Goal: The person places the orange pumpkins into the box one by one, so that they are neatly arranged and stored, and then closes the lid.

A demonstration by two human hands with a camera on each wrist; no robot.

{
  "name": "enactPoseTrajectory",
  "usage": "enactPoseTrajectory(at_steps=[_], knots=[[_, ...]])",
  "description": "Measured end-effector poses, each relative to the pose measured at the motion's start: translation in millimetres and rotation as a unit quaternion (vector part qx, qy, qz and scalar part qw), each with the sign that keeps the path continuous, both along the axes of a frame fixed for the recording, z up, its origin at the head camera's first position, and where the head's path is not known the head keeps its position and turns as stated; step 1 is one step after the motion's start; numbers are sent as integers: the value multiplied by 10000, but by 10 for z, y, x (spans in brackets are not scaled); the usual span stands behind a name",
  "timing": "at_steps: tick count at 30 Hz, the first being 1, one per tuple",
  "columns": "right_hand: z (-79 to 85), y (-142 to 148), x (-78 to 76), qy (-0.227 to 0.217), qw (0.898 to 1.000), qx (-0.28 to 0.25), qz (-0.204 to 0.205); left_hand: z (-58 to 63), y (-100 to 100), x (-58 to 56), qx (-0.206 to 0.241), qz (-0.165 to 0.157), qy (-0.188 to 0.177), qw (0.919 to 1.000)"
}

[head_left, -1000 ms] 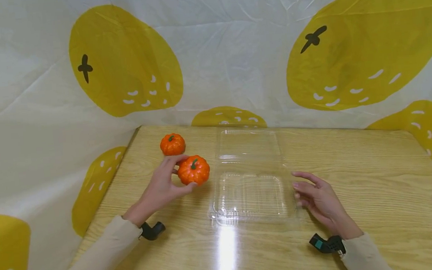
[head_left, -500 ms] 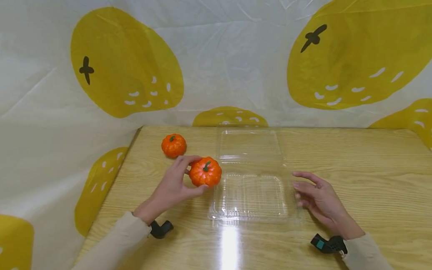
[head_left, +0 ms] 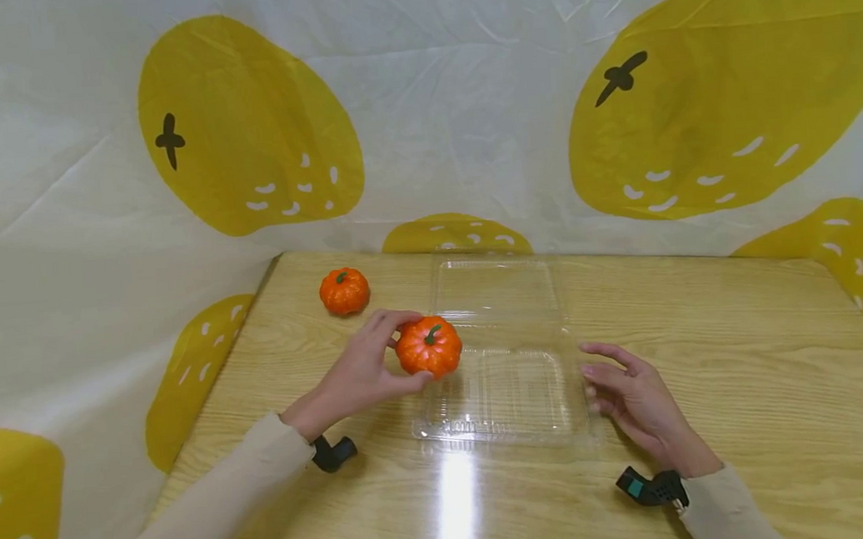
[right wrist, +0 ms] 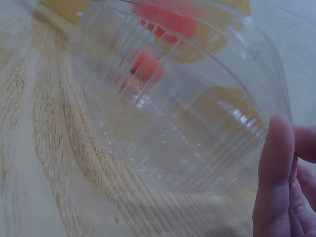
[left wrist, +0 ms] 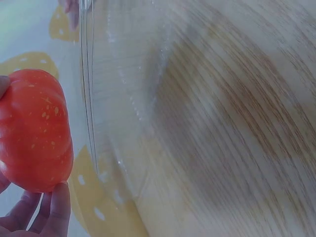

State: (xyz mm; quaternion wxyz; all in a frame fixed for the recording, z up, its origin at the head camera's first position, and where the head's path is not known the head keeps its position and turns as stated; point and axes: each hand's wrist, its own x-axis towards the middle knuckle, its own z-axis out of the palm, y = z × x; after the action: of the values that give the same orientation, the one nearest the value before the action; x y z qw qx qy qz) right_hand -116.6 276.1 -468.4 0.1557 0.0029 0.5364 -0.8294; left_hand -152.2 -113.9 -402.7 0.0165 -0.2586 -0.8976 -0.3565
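Note:
My left hand (head_left: 359,375) grips a small orange toy pumpkin (head_left: 431,349) with a green stem, thumb on the near side and fingers on the far side. It holds the pumpkin above the left edge of a clear plastic hinged container (head_left: 503,440). The container's lid (head_left: 496,286) lies folded back behind its base. At the base's right side, my right hand (head_left: 639,401) pinches the rim; the right wrist view shows the thumb (right wrist: 276,173) in front of it and fingers behind. A second orange pumpkin (head_left: 345,292) sits on the table at the back left.
Everything stands on a wood-grain table (head_left: 745,348). A white cloth (head_left: 458,117) printed with large yellow fruit hangs along the back and left sides. A bright light reflection (head_left: 455,502) lies on the tabletop in front of the container.
My left hand has carried the pumpkin to the right, from beside the container to over its left edge. The right hand, the container and the other pumpkin have stayed put.

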Motion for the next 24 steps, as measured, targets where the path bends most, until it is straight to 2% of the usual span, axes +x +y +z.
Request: enactPoseTrajectory(at_steps=[10,24], knots=[[-8,-5,1,-13,10000,27,-12,-19,173,-38,43,-249,-289,9993],[-3,-5,-8,-63,9999,69,-47,41,417,-115,-84,-575,-233,9980]])
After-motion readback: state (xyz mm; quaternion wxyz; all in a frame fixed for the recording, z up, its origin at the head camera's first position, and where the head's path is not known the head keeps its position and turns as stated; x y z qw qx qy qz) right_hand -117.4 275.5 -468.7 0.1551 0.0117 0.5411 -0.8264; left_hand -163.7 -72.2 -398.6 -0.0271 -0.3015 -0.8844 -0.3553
